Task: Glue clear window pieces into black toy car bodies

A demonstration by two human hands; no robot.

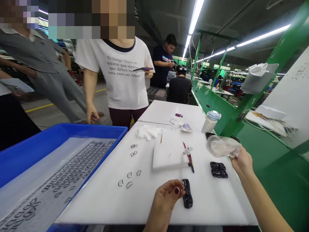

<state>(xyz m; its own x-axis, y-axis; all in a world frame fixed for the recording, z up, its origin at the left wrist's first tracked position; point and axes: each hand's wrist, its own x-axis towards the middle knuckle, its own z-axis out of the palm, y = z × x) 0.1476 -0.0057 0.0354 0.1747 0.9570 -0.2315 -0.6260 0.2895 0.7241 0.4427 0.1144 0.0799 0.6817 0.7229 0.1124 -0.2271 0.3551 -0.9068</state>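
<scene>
black piece [187, 195] pinched in left hand [166, 198]; right hand [242, 161] grips plastic bag [220, 145].

Glossy black piece [187, 195], long and lumpy, flat on the white table [145, 196] near its front edge, pinched at the far end. Crumpled clear plastic bag [220, 146], gripped by one end, raised above the table's right side.

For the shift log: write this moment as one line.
left hand: pinching black piece on white table | right hand: gripping clear plastic bag | nearby: two more black pieces, blue tray
</scene>
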